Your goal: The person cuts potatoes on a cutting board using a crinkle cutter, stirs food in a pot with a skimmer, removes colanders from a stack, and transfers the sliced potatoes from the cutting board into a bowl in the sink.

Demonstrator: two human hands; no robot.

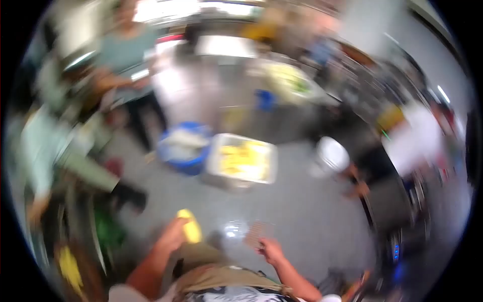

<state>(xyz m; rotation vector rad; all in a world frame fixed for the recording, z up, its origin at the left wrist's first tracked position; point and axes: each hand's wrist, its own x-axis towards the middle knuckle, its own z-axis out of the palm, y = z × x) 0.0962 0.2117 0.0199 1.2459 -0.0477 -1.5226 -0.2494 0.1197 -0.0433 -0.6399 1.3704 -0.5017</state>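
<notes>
My left hand [173, 233] is closed on a long yellow piece [190, 227], held low in front of my body. To its right, my right hand [270, 250] grips the dark end of a flat, brownish, blurred object [258, 234]; what it is I cannot make out. Ahead of my hands on the grey floor, a white rectangular tub [213, 165] holds several yellow pieces [244, 160]. Touching its left side is a blue basin [193, 168] with something whitish inside. The whole view is smeared by motion.
Two people [126, 55] [43, 151] are at the left, one with a leg stretched out. At the right, a person in a white top [415, 138] bends near a white bucket [333, 154]. A container of pale and green food [289, 83] stands further back, beside a blue object [264, 99].
</notes>
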